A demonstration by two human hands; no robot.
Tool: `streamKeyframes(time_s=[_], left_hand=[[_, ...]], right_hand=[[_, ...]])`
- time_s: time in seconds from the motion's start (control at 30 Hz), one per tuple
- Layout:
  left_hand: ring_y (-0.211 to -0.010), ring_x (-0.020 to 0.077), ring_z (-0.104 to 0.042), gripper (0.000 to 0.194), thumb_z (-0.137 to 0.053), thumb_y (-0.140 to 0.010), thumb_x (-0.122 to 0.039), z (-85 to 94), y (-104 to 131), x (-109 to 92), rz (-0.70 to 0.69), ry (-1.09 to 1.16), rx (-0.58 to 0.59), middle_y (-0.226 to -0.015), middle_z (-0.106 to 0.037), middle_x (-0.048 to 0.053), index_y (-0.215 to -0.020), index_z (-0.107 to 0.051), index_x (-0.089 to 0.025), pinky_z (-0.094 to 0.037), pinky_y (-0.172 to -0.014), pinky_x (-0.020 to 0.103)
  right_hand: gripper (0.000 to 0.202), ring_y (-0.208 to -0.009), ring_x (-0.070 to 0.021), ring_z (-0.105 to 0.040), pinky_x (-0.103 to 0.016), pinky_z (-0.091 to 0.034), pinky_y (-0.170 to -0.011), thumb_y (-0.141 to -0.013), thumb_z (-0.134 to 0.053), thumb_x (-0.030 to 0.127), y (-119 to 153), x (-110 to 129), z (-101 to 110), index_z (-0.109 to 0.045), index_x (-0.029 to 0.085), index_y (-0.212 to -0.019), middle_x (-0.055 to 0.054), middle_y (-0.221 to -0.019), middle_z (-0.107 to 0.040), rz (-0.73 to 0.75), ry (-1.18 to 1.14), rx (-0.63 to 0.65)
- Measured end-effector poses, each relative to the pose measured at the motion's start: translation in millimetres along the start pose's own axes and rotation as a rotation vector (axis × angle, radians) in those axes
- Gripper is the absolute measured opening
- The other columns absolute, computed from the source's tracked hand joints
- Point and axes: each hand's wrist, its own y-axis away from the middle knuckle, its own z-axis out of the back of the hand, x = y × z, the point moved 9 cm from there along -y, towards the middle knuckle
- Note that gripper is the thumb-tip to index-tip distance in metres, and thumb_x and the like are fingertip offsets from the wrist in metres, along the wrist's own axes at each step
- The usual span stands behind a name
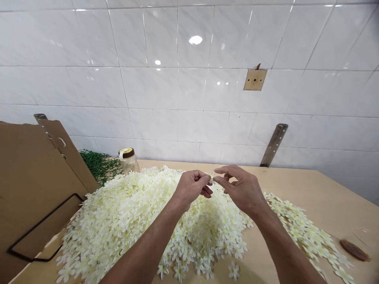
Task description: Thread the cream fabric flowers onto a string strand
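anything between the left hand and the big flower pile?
Nothing visible: the left hand is above the big flower pile. The bottle stands at the pile's back edge and the cardboard off to its left, both clear of that path.

Heaped white artificial flowers (130, 209) crowd the space below and left of your left hand (194, 187). Farther left, a clear bottle (130, 163), green netting (100, 165), cardboard (32, 181) and a black wire loop (44, 221) block you. Your widest lane: bare tabletop (325, 197) right of your right hand (239, 187), beyond the smaller flower spread (308, 228). Backstop: tiled wall (177, 90), upright metal bracket (274, 146). Brown oval object (354, 250) obstructs just beside the spread.
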Motion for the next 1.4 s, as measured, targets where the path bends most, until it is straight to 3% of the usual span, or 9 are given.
streamKeyframes(time_s=[0.27, 0.5, 0.73, 0.9, 1.13, 1.4], left_hand=[[-0.061, 0.0152, -0.064, 0.023, -0.071, -0.079, -0.032, -7.1, 5, -4, 0.026, 0.130, 0.106, -0.082, -0.067, 0.010, -0.077, -0.065, -0.010, -0.055, -0.061, 0.031], [-0.059, 0.0138, -0.062, 0.035, -0.071, -0.079, -0.042, -13.8, 6, 1, 0.048, 0.244, 0.102, -0.079, -0.067, 0.012, -0.079, -0.069, -0.007, -0.052, -0.059, 0.027], [-0.060, 0.0127, -0.061, 0.037, -0.074, -0.077, -0.044, -13.5, 6, 3, 0.053, 0.336, 0.076, -0.079, -0.066, 0.010, -0.081, -0.069, -0.007, -0.051, -0.058, 0.025], [-0.061, 0.0130, -0.061, 0.036, -0.075, -0.077, -0.041, -15.3, 7, 1, 0.042, 0.349, 0.088, -0.082, -0.067, 0.011, -0.083, -0.069, -0.006, -0.051, -0.059, 0.025], [-0.060, 0.0135, -0.062, 0.032, -0.077, -0.074, -0.037, -14.9, 7, 3, 0.045, 0.360, 0.057, -0.083, -0.068, 0.012, -0.081, -0.069, -0.007, -0.051, -0.060, 0.027], [-0.061, 0.0139, -0.062, 0.029, -0.076, -0.075, -0.034, -15.5, 11, -4, -0.002, 0.360, 0.040, -0.082, -0.066, 0.011, -0.083, -0.070, -0.007, -0.052, -0.063, 0.029]], right_hand=[[0.018, -0.063, -0.0145, -0.061, -0.027, -0.055, -0.051, -0.086, -0.068, 0.036, 2, 14, 0, -0.076, 0.024, -0.097, -0.005, -0.093, -0.071, 0.115, -0.042, -0.034], [0.011, -0.065, -0.0126, -0.063, -0.024, -0.053, -0.054, -0.087, -0.067, 0.024, 6, 30, 4, -0.077, 0.025, -0.090, -0.002, -0.090, -0.073, 0.228, 0.033, -0.149], [0.011, -0.073, -0.0141, -0.066, -0.024, -0.054, -0.060, -0.089, -0.065, 0.024, 8, 34, 6, -0.076, 0.023, -0.085, -0.003, -0.088, -0.072, 0.301, 0.026, -0.215], [0.016, -0.065, -0.0126, -0.063, -0.024, -0.051, -0.058, -0.091, -0.063, 0.026, 10, 37, 11, -0.073, 0.021, -0.080, -0.002, -0.081, -0.071, 0.292, 0.104, -0.255], [0.019, -0.066, -0.0129, -0.062, -0.024, -0.051, -0.057, -0.093, -0.058, 0.026, 8, 33, 7, -0.070, 0.020, -0.081, -0.003, -0.083, -0.070, 0.235, 0.093, -0.215], [0.020, -0.067, -0.0156, -0.066, -0.027, -0.058, -0.057, -0.089, -0.063, 0.039, 6, 13, 5, -0.075, 0.022, -0.087, -0.004, -0.089, -0.073, 0.020, -0.072, -0.178]])
